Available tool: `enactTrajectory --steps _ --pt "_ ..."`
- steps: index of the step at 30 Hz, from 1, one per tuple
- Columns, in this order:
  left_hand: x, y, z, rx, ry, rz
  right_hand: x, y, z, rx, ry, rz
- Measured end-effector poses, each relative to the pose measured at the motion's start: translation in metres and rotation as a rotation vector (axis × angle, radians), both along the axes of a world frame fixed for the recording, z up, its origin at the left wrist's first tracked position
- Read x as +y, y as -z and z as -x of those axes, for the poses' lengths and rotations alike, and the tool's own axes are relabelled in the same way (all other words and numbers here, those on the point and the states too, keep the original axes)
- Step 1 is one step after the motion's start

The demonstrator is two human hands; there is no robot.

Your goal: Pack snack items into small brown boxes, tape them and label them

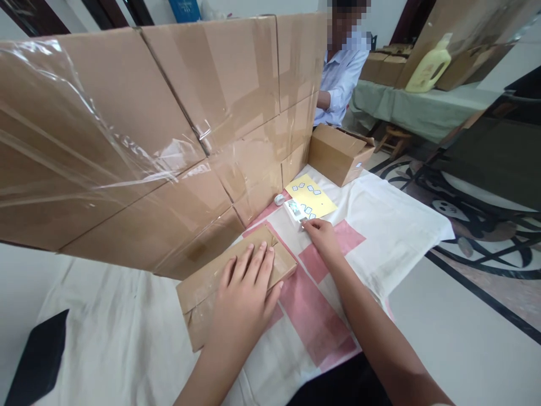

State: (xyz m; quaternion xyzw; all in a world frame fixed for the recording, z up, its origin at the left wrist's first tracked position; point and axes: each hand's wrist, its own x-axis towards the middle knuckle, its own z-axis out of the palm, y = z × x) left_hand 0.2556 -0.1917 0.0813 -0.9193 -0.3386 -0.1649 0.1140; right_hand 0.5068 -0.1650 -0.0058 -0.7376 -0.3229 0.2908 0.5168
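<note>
My left hand lies flat and open, fingers stretched, on top of a small taped cardboard box on the white and pink cloth. My right hand reaches forward and pinches the near edge of a small white packet. That packet rests beside a yellow sheet carrying several small white stickers. A little white tape roll sits just left of the packet.
A tall wall of taped cardboard stands along the left and back. An open cardboard box sits at the far end. A seated person in a light blue shirt is behind it. A dark object lies at the near left.
</note>
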Motion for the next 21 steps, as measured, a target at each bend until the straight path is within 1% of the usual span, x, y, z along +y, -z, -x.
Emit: enactTrajectory --steps 3,8,15,21 --pt "0.0 0.0 -0.001 -0.003 0.006 -0.012 0.002 0.003 -0.001 -0.01 -0.002 -0.011" --pt "-0.001 -0.002 -0.001 0.006 0.009 -0.009 0.005 0.007 -0.005 -0.01 -0.046 -0.045" --pt "0.001 -0.001 -0.002 0.011 0.016 -0.006 0.008 0.012 -0.006 -0.05 -0.037 -0.047" --pt "0.0 -0.001 -0.001 0.01 0.013 -0.001 0.004 0.012 -0.007 0.005 -0.041 -0.04"
